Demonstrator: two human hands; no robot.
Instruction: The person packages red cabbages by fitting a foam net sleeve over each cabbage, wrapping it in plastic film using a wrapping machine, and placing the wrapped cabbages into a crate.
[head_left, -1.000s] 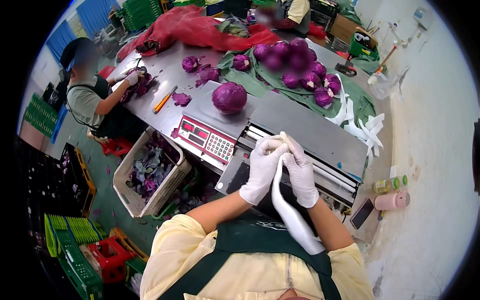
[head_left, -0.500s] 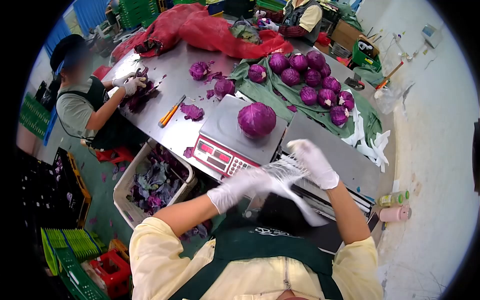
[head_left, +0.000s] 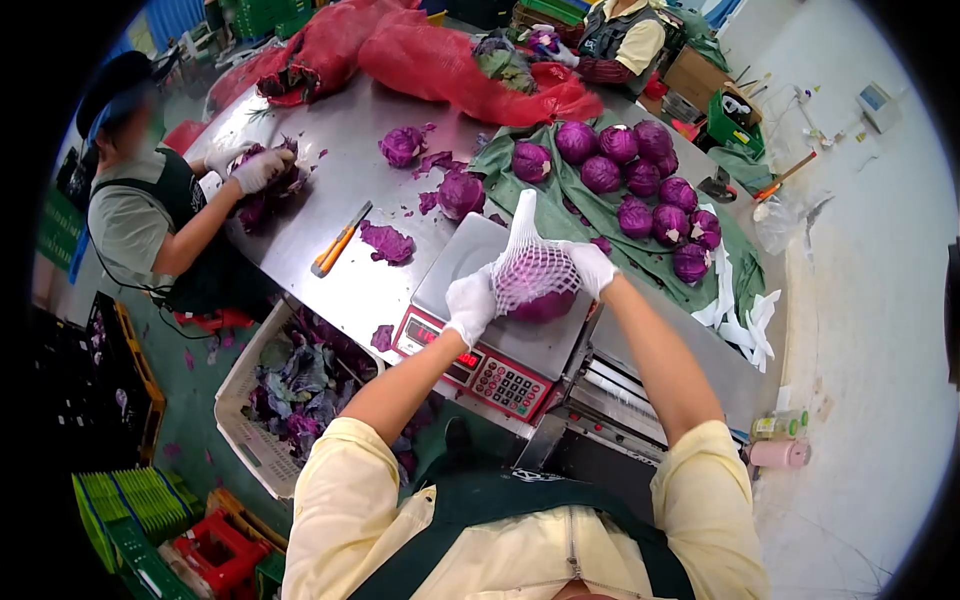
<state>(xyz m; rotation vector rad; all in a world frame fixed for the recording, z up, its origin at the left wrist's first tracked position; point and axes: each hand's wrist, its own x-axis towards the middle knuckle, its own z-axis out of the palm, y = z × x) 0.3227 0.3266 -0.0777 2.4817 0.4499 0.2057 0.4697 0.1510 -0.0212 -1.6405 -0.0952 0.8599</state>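
A white foam net sleeve is stretched over the upper part of a purple cabbage, its narrow end pointing away from me. The cabbage sits on the metal pan of a red-edged digital scale. My left hand, in a white glove, grips the net's left edge. On the opposite side my gloved right hand is closed on the net's right edge. The net and hands cover much of the cabbage.
Several purple cabbages lie on a green cloth. An orange-handled knife and trimmed leaves lie on the metal table. A leaf-filled crate stands below. A co-worker trims cabbage at left; another person works behind.
Both hands have moved forward from in front of the scale to over it, bringing the net sleeve onto the cabbage. The net is now spread wide around the cabbage's top.
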